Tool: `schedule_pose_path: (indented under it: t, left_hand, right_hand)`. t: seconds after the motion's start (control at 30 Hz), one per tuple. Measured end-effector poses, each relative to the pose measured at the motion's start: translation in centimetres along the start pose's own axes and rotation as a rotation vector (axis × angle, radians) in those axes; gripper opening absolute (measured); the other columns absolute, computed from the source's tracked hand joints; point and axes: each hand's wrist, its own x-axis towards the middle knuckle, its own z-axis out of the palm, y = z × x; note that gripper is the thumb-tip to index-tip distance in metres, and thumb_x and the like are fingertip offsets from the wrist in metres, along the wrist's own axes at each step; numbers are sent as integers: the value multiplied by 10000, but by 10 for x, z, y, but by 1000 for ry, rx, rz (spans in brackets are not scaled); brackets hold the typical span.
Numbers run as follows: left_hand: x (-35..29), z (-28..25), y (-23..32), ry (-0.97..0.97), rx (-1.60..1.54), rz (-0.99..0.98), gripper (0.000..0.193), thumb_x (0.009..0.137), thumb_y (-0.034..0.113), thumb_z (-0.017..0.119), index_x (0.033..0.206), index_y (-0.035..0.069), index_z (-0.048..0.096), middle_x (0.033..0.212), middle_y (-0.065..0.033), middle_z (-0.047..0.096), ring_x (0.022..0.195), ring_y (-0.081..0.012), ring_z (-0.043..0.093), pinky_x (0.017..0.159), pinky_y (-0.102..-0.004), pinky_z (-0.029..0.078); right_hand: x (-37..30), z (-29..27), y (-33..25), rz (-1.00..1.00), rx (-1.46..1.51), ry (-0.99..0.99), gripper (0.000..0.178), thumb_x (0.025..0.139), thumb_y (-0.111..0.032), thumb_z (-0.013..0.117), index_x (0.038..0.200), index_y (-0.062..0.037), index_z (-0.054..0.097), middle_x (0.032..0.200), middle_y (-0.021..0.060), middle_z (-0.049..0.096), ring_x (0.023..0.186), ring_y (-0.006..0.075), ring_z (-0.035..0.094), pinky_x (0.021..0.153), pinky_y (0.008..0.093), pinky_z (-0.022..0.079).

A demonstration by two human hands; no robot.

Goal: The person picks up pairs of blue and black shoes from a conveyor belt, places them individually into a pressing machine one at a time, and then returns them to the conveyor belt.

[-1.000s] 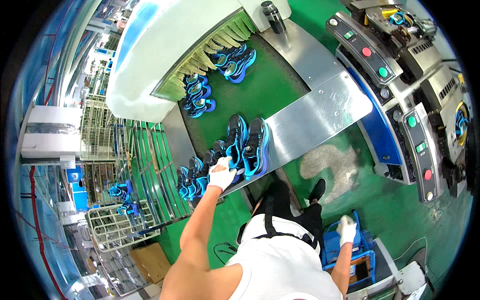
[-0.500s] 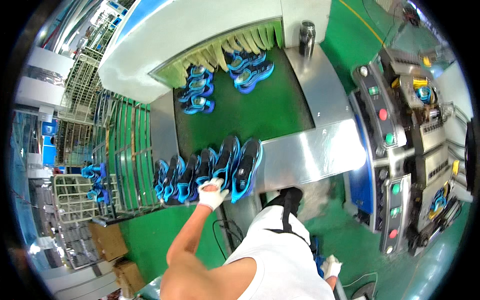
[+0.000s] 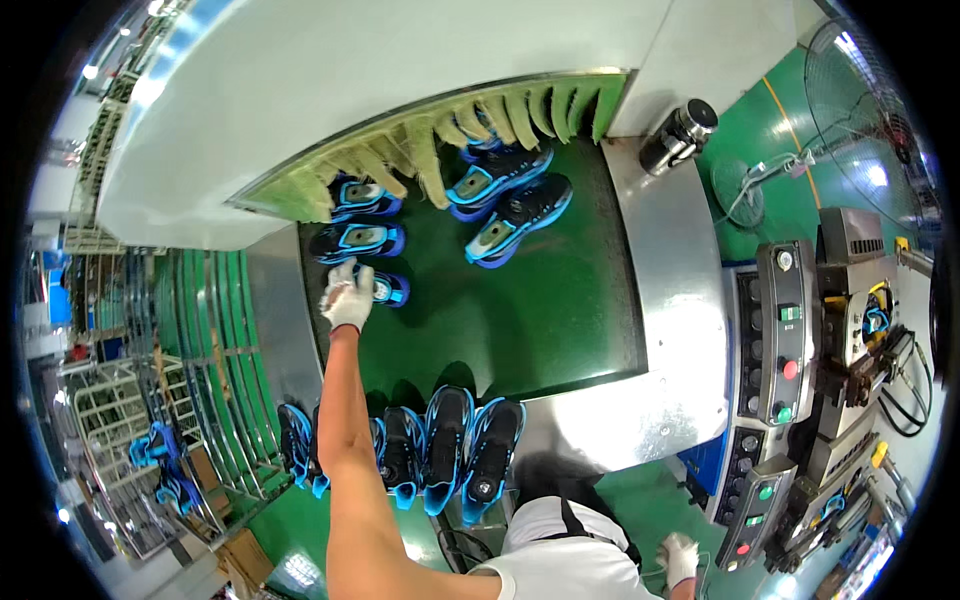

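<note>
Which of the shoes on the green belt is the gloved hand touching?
The left hand rests on the blue-and-black shoe nearest the belt's left edge, just below two others by the fringe curtain; the rest lie untouched.

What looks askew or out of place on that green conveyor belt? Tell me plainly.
Nothing looks damaged or spilled. The two shoes near the curtain strips lie at a slant, not squared like the row of shoes at the near edge. The left hand rests on a shoe on the belt; the right hand hangs low.
</note>
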Motion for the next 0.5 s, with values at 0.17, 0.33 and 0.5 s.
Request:
schedule_pose_path:
  t: [0.17, 0.33, 0.5]
  left_hand:
    - [-8, 11, -39, 186, -28, 184, 264, 1019, 311, 540, 1090, 84, 655, 1112, -150, 630, 1039, -382, 607, 889, -475, 483]
    - [-85, -59, 87, 100, -241, 430, 143, 926, 197, 687, 971, 62, 681, 1027, -148, 658, 965, -351, 649, 847, -454, 517]
    - [-252, -101, 266, -239, -575, 869, 172, 807, 67, 798, 924, 36, 676, 1013, -135, 656, 932, -305, 652, 859, -405, 526]
  right_hand:
    - [36, 11, -61, -204, -323, 132, 331, 942, -285, 677, 1162, -40, 709, 983, 99, 731, 824, 215, 708, 713, 363, 579]
    - [-68, 99, -221, -884, -617, -60, 303, 900, -303, 711, 1089, -67, 729, 955, 122, 759, 968, 233, 729, 822, 367, 560]
    - [-139, 130, -278, -1292, -381, -229, 706, 824, -399, 713, 1365, 12, 523, 1289, 244, 598, 1238, 383, 575, 1053, 420, 472]
